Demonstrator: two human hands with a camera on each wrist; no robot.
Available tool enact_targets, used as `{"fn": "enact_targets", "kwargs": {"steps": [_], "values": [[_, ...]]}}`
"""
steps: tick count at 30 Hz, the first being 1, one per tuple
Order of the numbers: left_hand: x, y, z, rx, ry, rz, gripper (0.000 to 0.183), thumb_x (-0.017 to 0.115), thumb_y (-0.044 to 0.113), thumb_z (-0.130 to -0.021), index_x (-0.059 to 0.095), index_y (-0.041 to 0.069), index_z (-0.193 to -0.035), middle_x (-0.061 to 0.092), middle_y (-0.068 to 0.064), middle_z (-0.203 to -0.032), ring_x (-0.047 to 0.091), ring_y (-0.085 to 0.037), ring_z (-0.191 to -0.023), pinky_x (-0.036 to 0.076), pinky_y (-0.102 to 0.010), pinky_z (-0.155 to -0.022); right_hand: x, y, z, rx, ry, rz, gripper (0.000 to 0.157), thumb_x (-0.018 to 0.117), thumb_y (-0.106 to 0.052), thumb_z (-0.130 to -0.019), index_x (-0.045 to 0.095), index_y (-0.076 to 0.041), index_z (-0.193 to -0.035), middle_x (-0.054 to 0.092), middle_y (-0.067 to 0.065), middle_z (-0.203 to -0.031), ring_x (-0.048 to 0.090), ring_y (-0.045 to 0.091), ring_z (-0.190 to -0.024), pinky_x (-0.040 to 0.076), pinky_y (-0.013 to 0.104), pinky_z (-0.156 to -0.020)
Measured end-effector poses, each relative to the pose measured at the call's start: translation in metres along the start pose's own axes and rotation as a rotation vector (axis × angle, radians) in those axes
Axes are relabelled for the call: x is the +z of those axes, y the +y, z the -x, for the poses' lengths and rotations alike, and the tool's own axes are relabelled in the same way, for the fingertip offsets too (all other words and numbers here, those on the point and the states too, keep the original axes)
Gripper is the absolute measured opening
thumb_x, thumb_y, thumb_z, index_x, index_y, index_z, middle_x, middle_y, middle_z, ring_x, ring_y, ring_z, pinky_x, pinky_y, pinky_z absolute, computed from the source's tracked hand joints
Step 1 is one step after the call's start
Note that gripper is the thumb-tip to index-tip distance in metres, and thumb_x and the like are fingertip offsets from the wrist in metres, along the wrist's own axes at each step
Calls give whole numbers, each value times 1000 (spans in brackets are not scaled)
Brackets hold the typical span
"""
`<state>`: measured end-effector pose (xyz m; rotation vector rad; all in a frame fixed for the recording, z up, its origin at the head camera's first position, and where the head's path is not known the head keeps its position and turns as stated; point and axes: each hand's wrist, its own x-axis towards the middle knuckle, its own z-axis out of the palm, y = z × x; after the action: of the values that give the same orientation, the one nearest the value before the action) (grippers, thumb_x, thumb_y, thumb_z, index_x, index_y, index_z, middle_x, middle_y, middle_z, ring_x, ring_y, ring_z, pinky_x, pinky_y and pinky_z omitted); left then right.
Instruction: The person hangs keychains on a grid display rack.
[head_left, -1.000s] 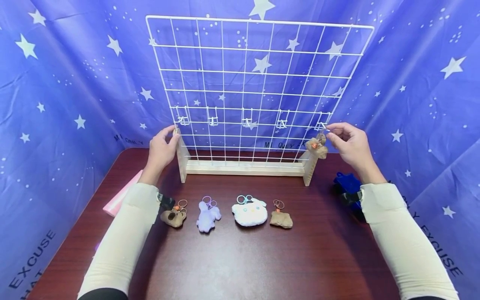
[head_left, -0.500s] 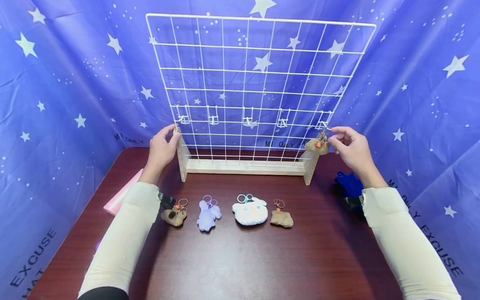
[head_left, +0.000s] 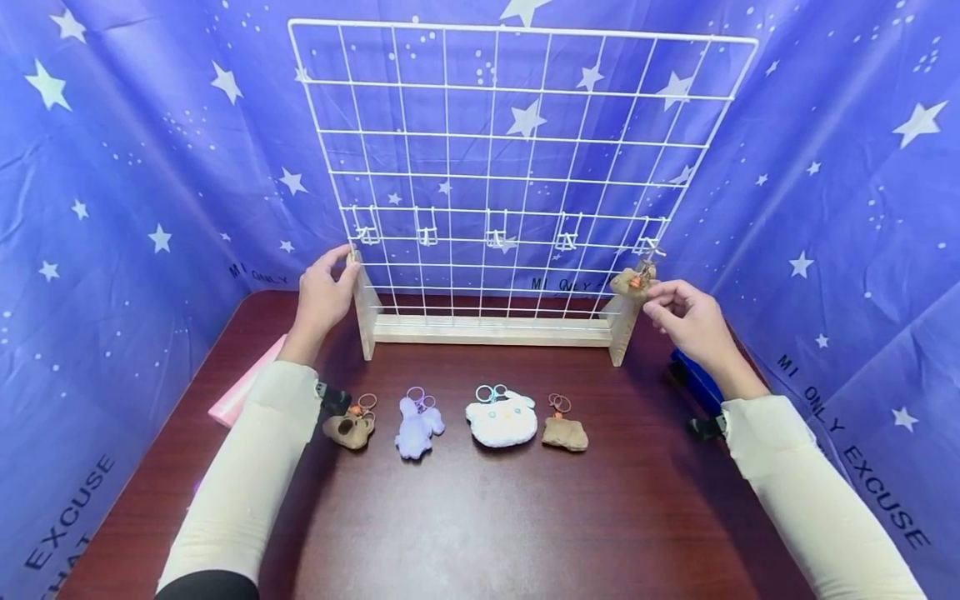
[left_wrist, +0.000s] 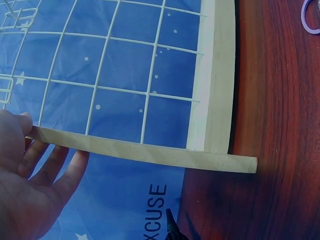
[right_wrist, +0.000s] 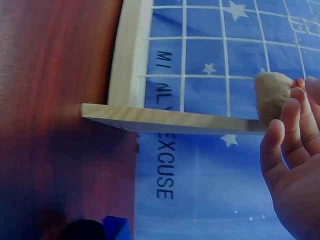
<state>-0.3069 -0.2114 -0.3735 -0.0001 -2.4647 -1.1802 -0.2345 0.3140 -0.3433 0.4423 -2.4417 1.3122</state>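
My left hand (head_left: 325, 292) grips the top of the wooden side post (left_wrist: 150, 154) of a white wire grid rack (head_left: 420, 133), thumb and fingers on either side of the wood. At the rack's other end, a brown plush keychain (head_left: 634, 282) with an orange bead hangs by its ring at the rightmost white hook (head_left: 647, 245). My right hand (head_left: 693, 325) is just below that ring, fingertips at the plush's edge and fingers loosely bent. In the right wrist view, the plush (right_wrist: 272, 97) shows beyond the fingers, and the ring is out of view.
On the table before the rack lie a brown keychain (head_left: 349, 432), a purple plush keychain (head_left: 417, 432), a white plush keychain (head_left: 502, 423) and a second brown one (head_left: 566, 434). A pink object (head_left: 243, 392) sits at left, a blue one (head_left: 696, 382) at right.
My right hand has moved off the keychain's ring and down beside the plush, which now hangs at the rightmost hook. The left hand stays on the post.
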Motion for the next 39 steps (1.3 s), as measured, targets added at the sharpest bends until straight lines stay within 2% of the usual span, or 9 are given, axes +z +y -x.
{"fn": "enact_targets", "kwargs": {"steps": [4,8,10,13,15,24,29,35,39], "values": [[1,-1,-2,25,23,1,41,60,25,-102,61,13,-141,67,-19,-134,60,-38,-124,44,-51,-109,7,-6,6,-32,-28,53,16,66,8,-91,64,14,-106,64,-9,-74,56,3,-56,46,14,-52],[3,-2,-3,37,28,3,42,60,24,-101,61,12,-141,70,-20,-127,63,-37,-116,46,-51,-105,13,-4,12,-55,-71,107,15,67,10,-90,66,11,-105,65,10,-74,56,5,-57,46,15,-52],[3,-2,-2,33,22,1,42,60,25,-102,61,13,-142,70,-20,-126,64,-37,-114,47,-50,-103,16,9,15,-65,-96,117,16,66,10,-90,66,9,-106,64,17,-76,55,4,-57,46,15,-53],[3,-1,-1,26,16,7,42,59,26,-102,60,13,-142,70,-20,-127,64,-36,-114,48,-50,-102,20,28,17,-71,-127,118,18,67,9,-91,67,5,-108,65,20,-78,55,3,-58,46,17,-52],[3,-2,-1,26,18,11,42,59,25,-102,61,12,-142,69,-20,-128,63,-36,-114,47,-50,-103,23,39,19,-63,-145,133,18,68,5,-92,67,2,-110,67,16,-80,55,2,-59,45,18,-51],[6,-4,1,23,13,18,42,60,25,-102,61,11,-141,67,-19,-133,62,-37,-120,46,-50,-107,40,47,29,-18,-255,139,20,69,-2,-94,68,0,-114,72,15,-86,60,7,-64,48,21,-58],[4,-2,2,18,11,16,42,59,25,-102,61,12,-142,67,-19,-134,61,-37,-121,45,-51,-108,52,48,31,-1,-338,170,21,71,-7,-94,69,-6,-115,72,4,-88,60,3,-70,49,22,-63],[2,-2,-1,21,21,12,42,61,25,-101,61,11,-140,64,-17,-139,57,-36,-131,42,-50,-112,67,51,31,-36,-425,232,24,72,-6,-93,70,-7,-116,73,-2,-88,63,4,-76,52,24,-70],[2,-1,-1,24,24,11,42,61,25,-101,62,11,-140,64,-16,-140,56,-36,-133,42,-50,-113,77,56,33,-85,-498,253,23,73,-6,-91,70,-5,-114,73,-6,-86,62,0,-75,52,24,-70]]}}
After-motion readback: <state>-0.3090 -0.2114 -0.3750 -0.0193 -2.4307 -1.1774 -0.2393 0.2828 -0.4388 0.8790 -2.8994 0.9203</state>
